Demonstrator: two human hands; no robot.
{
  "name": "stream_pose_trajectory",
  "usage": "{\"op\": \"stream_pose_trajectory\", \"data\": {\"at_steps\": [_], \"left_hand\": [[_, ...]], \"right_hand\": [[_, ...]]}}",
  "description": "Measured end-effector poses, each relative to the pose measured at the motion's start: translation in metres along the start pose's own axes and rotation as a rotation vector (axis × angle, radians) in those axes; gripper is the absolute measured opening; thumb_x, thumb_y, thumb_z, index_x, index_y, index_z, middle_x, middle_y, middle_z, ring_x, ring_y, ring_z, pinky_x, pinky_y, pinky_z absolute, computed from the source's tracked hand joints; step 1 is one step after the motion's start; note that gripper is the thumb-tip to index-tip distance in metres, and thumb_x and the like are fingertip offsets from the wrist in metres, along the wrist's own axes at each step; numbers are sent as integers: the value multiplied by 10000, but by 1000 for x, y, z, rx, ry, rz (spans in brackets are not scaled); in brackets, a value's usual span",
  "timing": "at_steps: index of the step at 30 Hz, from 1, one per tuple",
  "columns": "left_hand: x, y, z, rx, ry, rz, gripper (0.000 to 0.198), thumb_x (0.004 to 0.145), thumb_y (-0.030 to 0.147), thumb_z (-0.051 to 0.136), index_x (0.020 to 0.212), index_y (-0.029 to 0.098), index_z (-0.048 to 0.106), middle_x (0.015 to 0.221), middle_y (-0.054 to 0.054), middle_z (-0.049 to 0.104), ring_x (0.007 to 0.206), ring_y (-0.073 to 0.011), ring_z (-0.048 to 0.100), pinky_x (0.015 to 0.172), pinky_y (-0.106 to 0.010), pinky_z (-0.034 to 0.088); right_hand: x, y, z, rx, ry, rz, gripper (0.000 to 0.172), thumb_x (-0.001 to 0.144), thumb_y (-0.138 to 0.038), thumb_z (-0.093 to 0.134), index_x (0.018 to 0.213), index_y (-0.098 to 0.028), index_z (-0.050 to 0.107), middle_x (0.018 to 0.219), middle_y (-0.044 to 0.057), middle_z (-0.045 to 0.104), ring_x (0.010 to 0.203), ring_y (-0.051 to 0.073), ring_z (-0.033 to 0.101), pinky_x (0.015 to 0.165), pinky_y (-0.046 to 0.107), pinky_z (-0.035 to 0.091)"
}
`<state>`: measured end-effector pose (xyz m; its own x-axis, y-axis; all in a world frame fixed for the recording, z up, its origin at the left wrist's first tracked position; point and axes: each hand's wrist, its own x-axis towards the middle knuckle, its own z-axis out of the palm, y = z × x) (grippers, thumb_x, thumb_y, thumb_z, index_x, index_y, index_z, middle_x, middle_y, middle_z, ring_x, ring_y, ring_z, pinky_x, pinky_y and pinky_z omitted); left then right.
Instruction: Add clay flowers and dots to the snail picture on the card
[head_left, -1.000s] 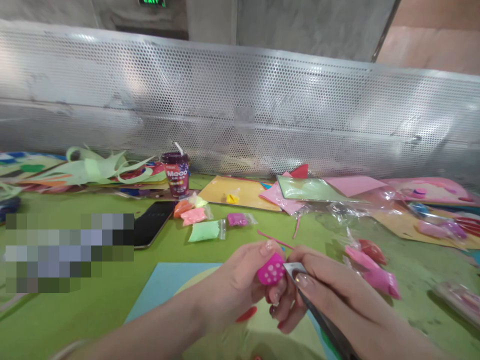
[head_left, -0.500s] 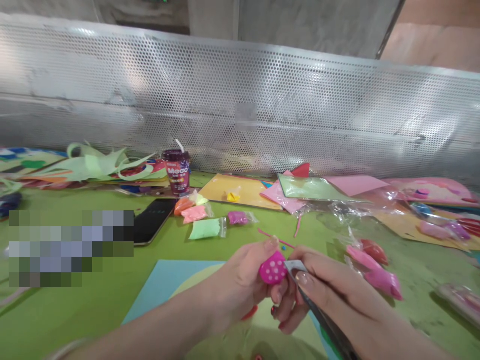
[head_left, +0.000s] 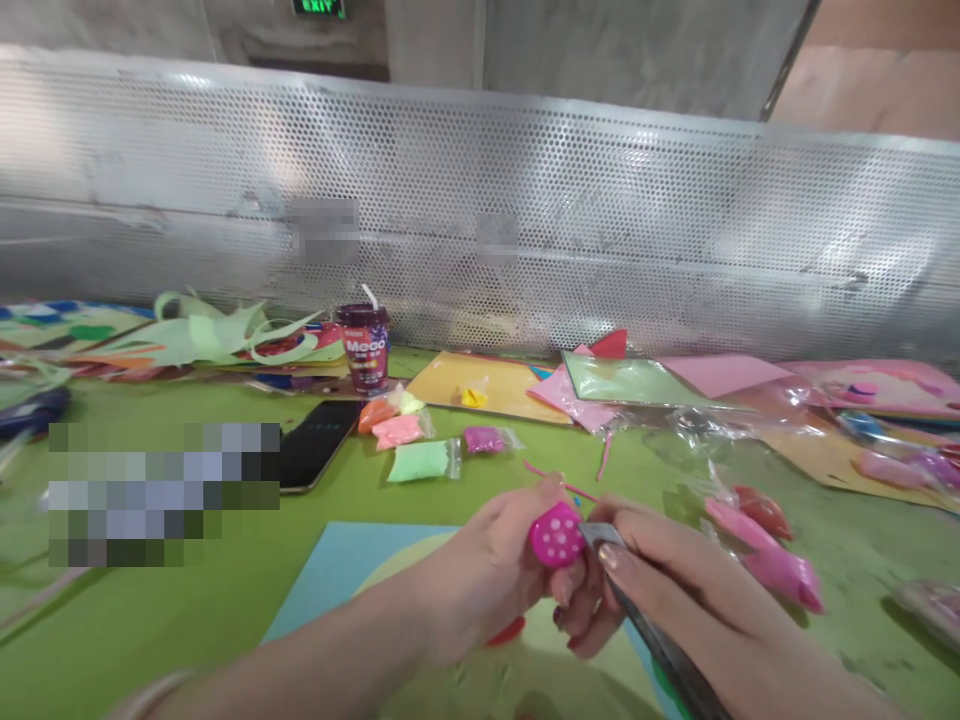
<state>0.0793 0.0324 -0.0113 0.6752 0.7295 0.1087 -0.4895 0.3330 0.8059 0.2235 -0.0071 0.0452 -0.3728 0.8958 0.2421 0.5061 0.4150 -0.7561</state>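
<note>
My left hand pinches a small, rounded magenta clay piece with pale dots, its other fingers curled beneath. In my right hand is a dark, slim utility knife, its flat grey end at the right edge of the clay piece. Whether the tip presses into the clay cannot be made out. Both hands are above a pale yellow-green shape on a light blue sheet. A red piece on the shape is partly covered by my left hand.
Bagged clay in green, purple and pink lies on the green table. A phone and a purple drink cup stand left of centre. Coloured paper lines the back, before a perforated metal panel.
The camera view has shifted slightly, so everything appears a little further right. Both hands keep their grips, with the knife end still beside the dotted clay piece.
</note>
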Motion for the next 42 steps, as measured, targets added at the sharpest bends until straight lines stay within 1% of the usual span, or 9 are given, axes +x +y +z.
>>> {"op": "stream_pose_trajectory", "data": {"at_steps": [6,9,13,19,26,31,35,37,42], "left_hand": [[-1,1,0,-10,-17,8,511,855,547,359,542,158,466,461,1,464,460,-126,450,538,-276,339],[-2,3,3,-10,0,0,523,854,554,353,529,158,462,458,-4,463,464,-125,450,541,-278,338],[-3,5,6,-15,3,10,519,844,561,363,527,160,456,442,2,451,458,-128,460,519,-269,315],[-2,5,3,10,-48,35,505,859,509,360,520,154,478,450,1,449,457,-124,441,515,-270,322],[-3,4,6,2,-17,22,479,836,539,397,543,167,465,452,18,432,440,-122,428,499,-270,337],[-4,3,9,-6,16,17,497,829,553,403,524,164,460,440,11,433,436,-118,426,490,-261,305],[-3,4,9,-34,-56,17,542,858,545,338,494,161,455,425,5,429,432,-118,431,492,-261,282],[-3,5,8,-29,-69,13,543,872,526,320,497,160,460,432,2,437,433,-120,436,495,-265,289],[-3,6,5,17,-20,17,532,842,556,376,494,161,455,438,4,442,438,-123,433,500,-268,297]], "right_hand": [[1,0,-3,-17,-5,-12,409,887,-456,379,743,-270,714,794,26,689,754,158,667,624,188,582],[2,1,-4,11,-46,17,376,874,-455,406,785,-274,724,850,28,689,741,156,664,599,188,583],[4,0,-4,87,-103,0,376,883,-432,388,795,-279,720,803,24,682,718,148,655,634,192,582],[3,-1,-2,39,-53,-26,407,889,-424,375,717,-274,711,813,20,684,781,153,648,703,201,573],[3,1,-3,30,-78,-14,405,890,-435,370,734,-281,711,786,22,689,746,157,660,656,211,585],[1,0,-3,26,-62,-19,366,888,-415,381,789,-301,714,774,5,691,657,140,665,553,174,580],[1,-3,-3,20,-44,1,382,890,-426,363,788,-300,709,709,-4,690,587,131,659,517,158,571],[1,-4,-3,7,-30,3,389,891,-430,361,782,-296,709,698,-4,691,598,133,663,516,157,570],[0,-4,-2,-61,3,-18,412,897,-442,359,791,-280,722,787,16,710,705,155,679,529,166,572]]}}
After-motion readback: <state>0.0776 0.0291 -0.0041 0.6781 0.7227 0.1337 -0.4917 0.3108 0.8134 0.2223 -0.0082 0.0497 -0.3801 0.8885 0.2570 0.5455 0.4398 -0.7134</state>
